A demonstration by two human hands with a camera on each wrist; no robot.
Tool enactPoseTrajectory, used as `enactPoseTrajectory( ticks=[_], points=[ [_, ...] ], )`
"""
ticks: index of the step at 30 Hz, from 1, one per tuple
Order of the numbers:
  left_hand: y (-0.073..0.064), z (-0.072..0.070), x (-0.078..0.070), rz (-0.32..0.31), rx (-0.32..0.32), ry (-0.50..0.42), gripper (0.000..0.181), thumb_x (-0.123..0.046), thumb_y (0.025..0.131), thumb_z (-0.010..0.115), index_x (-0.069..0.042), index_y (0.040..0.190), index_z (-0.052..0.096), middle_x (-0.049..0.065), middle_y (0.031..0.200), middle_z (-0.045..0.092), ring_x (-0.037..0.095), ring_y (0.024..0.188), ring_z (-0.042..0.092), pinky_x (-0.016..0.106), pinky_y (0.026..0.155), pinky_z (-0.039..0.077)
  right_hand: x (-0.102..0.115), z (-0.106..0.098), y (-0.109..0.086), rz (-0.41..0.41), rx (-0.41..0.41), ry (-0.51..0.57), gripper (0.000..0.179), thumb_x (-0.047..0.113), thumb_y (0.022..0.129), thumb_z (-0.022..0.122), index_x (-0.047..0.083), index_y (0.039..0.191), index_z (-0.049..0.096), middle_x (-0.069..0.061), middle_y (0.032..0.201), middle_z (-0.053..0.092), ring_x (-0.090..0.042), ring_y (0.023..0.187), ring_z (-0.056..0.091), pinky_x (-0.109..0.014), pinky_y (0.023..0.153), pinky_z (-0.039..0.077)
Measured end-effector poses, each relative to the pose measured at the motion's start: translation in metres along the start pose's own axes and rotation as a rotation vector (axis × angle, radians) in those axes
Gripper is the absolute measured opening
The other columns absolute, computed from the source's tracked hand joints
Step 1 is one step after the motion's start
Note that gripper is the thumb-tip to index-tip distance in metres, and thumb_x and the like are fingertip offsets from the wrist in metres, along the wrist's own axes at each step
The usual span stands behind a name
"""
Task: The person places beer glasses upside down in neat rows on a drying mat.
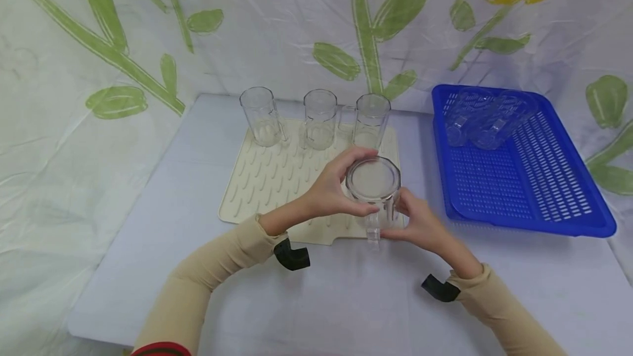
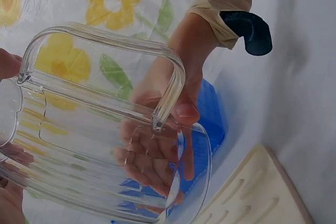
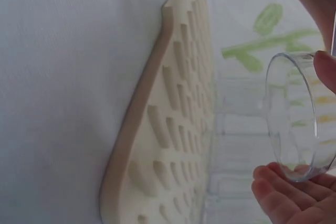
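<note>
A clear glass mug (image 1: pixel 373 180) is held by both hands above the front right of a cream ridged mat (image 1: pixel 264 180), base up and handle toward me. My left hand (image 1: pixel 328 188) grips it near the base, thumb and fingers on opposite sides. Lower down, my right hand (image 1: pixel 420 224) holds it near the rim; in the left wrist view that thumb lies by the rim and the fingers show through the glass (image 2: pixel 100 145). Along the mat's back edge stand three more glass mugs, a left one (image 1: pixel 261 117), a middle one (image 1: pixel 320 120) and a right one (image 1: pixel 372 120).
A blue plastic basket (image 1: pixel 499 191) sits to the right on the white-covered table (image 1: pixel 163 207), with glass mugs (image 1: pixel 489 125) lying at its back left. Behind the table hangs a white sheet (image 1: pixel 277 26) printed with flowers.
</note>
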State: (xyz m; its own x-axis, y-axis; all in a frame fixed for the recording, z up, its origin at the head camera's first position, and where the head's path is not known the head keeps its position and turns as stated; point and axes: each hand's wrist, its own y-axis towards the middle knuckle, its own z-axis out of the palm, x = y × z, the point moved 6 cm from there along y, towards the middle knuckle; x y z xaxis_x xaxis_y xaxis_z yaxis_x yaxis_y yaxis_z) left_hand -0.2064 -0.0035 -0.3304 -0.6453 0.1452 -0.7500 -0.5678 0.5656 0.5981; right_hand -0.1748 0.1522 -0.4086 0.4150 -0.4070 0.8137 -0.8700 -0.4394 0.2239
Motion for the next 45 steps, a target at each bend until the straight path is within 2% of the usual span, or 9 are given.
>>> enactPoseTrajectory(
  ticks=[5, 9, 15, 20, 27, 32, 37, 45],
  points=[
    [-0.001, 0.004, -0.001, 0.010, 0.019, 0.026, 0.078, -0.005, 0.057, 0.081, 0.010, 0.122, 0.042, 0.019, 0.120, 0.046, 0.019, 0.108, 0.045, 0.032, 0.090, 0.039, 0.000, 0.009, 0.001, -0.020, 0.032, 0.031, 0.088, 0.004, 0.061, 0.082, -0.004, 0.133, 0.031, -0.020, 0.122, 0.049, -0.032, 0.112, 0.045, -0.039, 0.091, 0.039],
    [-0.003, 0.004, -0.001, -0.003, 0.024, 0.032, 0.077, -0.006, 0.057, 0.081, 0.009, 0.122, 0.043, 0.017, 0.120, 0.047, 0.018, 0.108, 0.044, 0.033, 0.090, 0.039, 0.002, 0.015, 0.001, -0.030, 0.054, 0.026, 0.089, 0.005, 0.063, 0.081, -0.003, 0.134, 0.027, -0.019, 0.121, 0.050, -0.030, 0.112, 0.046, -0.036, 0.091, 0.039],
    [-0.007, 0.005, -0.004, -0.027, 0.018, 0.010, 0.077, -0.005, 0.057, 0.082, 0.008, 0.122, 0.044, 0.015, 0.120, 0.048, 0.018, 0.108, 0.046, 0.032, 0.091, 0.039, 0.002, 0.017, 0.000, -0.009, 0.070, 0.011, 0.084, 0.008, 0.065, 0.080, 0.001, 0.133, 0.032, -0.014, 0.121, 0.051, -0.027, 0.112, 0.046, -0.041, 0.090, 0.040],
    [-0.011, 0.004, -0.007, -0.039, 0.008, 0.045, 0.075, -0.007, 0.057, 0.082, 0.007, 0.121, 0.045, 0.015, 0.119, 0.049, 0.017, 0.107, 0.047, 0.031, 0.090, 0.039, 0.002, 0.020, 0.001, -0.002, 0.079, -0.016, 0.079, 0.013, 0.065, 0.080, 0.002, 0.131, 0.038, -0.012, 0.120, 0.053, -0.025, 0.110, 0.047, -0.046, 0.088, 0.040],
    [-0.015, 0.000, -0.008, -0.065, -0.003, 0.095, 0.076, -0.010, 0.056, 0.083, 0.007, 0.120, 0.046, 0.013, 0.118, 0.051, 0.016, 0.105, 0.048, 0.030, 0.087, 0.041, 0.002, 0.024, 0.001, -0.022, 0.082, -0.004, 0.084, 0.010, 0.064, 0.081, 0.000, 0.132, 0.034, -0.014, 0.121, 0.052, -0.026, 0.110, 0.048, -0.043, 0.088, 0.041],
    [-0.016, -0.004, -0.011, -0.054, -0.009, 0.096, 0.076, -0.010, 0.056, 0.083, 0.007, 0.121, 0.045, 0.013, 0.119, 0.051, 0.016, 0.105, 0.049, 0.030, 0.087, 0.041, 0.003, 0.025, 0.001, -0.054, 0.041, 0.020, 0.083, 0.006, 0.062, 0.082, -0.003, 0.130, 0.036, -0.017, 0.120, 0.052, -0.031, 0.109, 0.048, -0.046, 0.087, 0.041],
    [-0.018, -0.008, -0.014, -0.042, -0.015, 0.104, 0.077, -0.007, 0.056, 0.082, 0.008, 0.122, 0.044, 0.014, 0.119, 0.050, 0.019, 0.105, 0.049, 0.031, 0.086, 0.042, 0.002, 0.026, 0.001, -0.039, 0.033, 0.034, 0.080, 0.006, 0.063, 0.081, 0.000, 0.130, 0.038, -0.014, 0.121, 0.052, -0.028, 0.110, 0.048, -0.042, 0.089, 0.040],
    [-0.026, -0.022, -0.013, -0.082, -0.090, 0.051, 0.078, 0.001, 0.055, 0.082, 0.009, 0.122, 0.043, 0.017, 0.119, 0.050, 0.022, 0.107, 0.048, 0.034, 0.087, 0.042, 0.004, 0.028, 0.005, -0.056, 0.030, 0.036, 0.078, 0.003, 0.062, 0.081, -0.001, 0.129, 0.039, -0.014, 0.118, 0.053, -0.027, 0.110, 0.048, -0.038, 0.089, 0.040]
  ],
)
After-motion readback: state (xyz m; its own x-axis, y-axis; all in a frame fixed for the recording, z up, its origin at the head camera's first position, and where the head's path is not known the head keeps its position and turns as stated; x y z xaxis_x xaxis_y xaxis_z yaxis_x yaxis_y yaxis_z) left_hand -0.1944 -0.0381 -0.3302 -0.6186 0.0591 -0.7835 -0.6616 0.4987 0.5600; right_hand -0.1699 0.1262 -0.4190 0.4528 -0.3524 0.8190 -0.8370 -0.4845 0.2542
